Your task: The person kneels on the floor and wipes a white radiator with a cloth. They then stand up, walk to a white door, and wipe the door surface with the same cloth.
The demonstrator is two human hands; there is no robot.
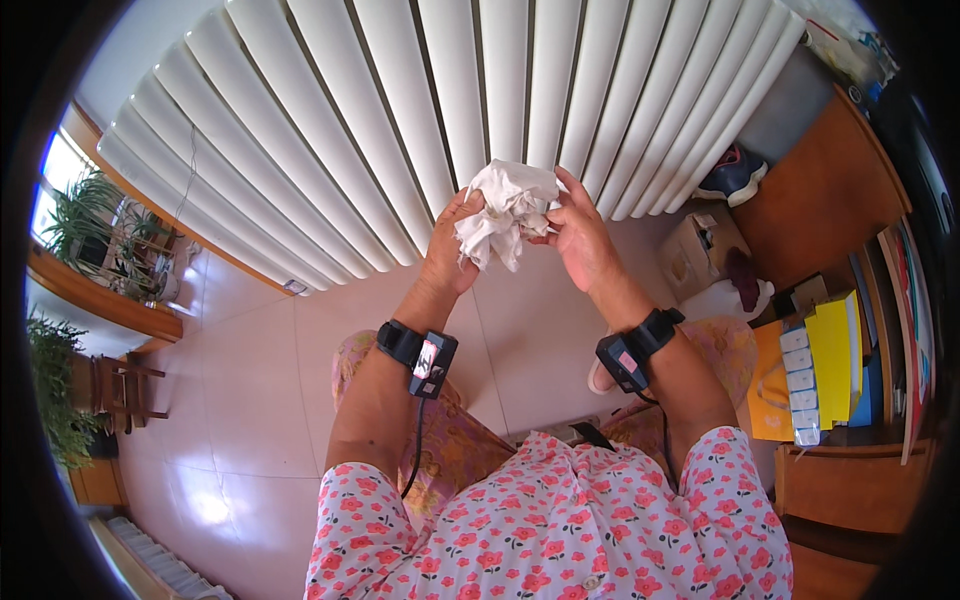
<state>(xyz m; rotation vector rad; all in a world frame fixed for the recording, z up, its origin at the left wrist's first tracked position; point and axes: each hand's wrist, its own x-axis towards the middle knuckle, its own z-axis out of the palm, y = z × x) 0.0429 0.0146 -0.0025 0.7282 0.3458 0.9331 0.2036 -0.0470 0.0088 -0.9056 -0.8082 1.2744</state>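
Observation:
A crumpled white cloth (506, 206) with frayed edges is held up between both my hands, in front of a white column radiator (442, 97). My left hand (454, 236) grips its left side, the thumb pressed on the fabric and the other fingers behind it. On the right side, my right hand (579, 229) pinches the cloth near its edge, with the index finger raised along the top corner. Folds of the bunched fabric hide some fingertips. Each forearm wears a black strap with a small cabled box, one on the left (433, 365) and one on the right (622, 362).
To the right stand a cardboard box (694, 255), a dark shoe (735, 176) and a wooden cabinet (825, 187). Yellow folders (836, 360) and a pack of small boxes (800, 382) sit on a shelf. Potted plants (82, 210) and a wooden stool (127, 390) are leftward on the tiled floor (247, 397).

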